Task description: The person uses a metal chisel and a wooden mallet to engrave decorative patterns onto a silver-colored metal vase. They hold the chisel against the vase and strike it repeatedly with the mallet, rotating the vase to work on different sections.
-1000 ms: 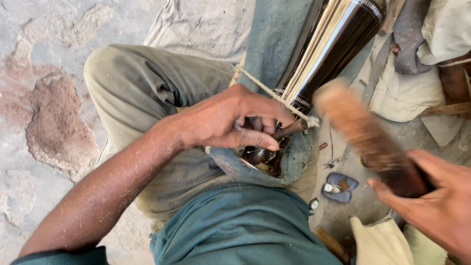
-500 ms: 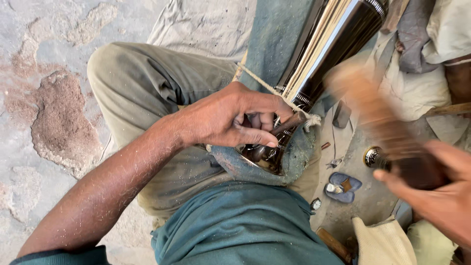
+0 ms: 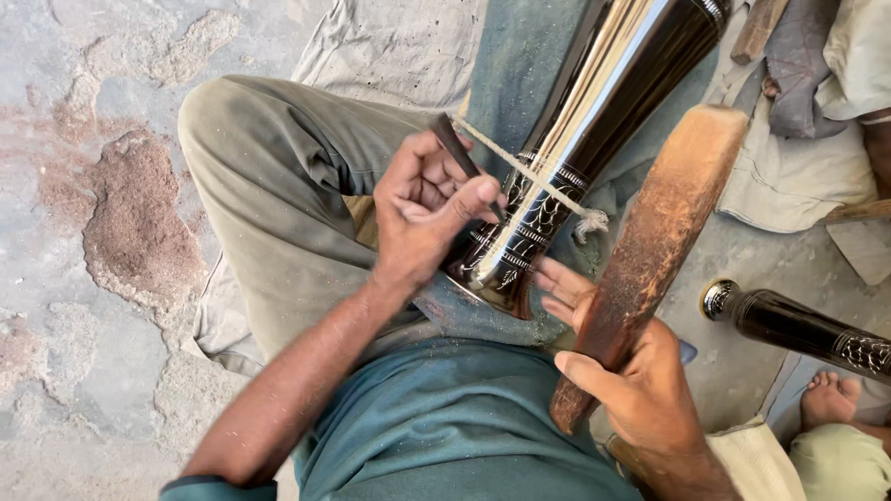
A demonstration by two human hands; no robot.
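The left hand (image 3: 422, 218) pinches a thin tool (image 3: 457, 148) against the black horn (image 3: 575, 158). The right hand (image 3: 640, 380) grips a wooden bat (image 3: 664, 232).

One head-worn camera looks steeply down, close over the lap (image 3: 306, 213).

Bare stone floor (image 3: 83, 306) leftward; cloths (image 3: 789, 176) rightward
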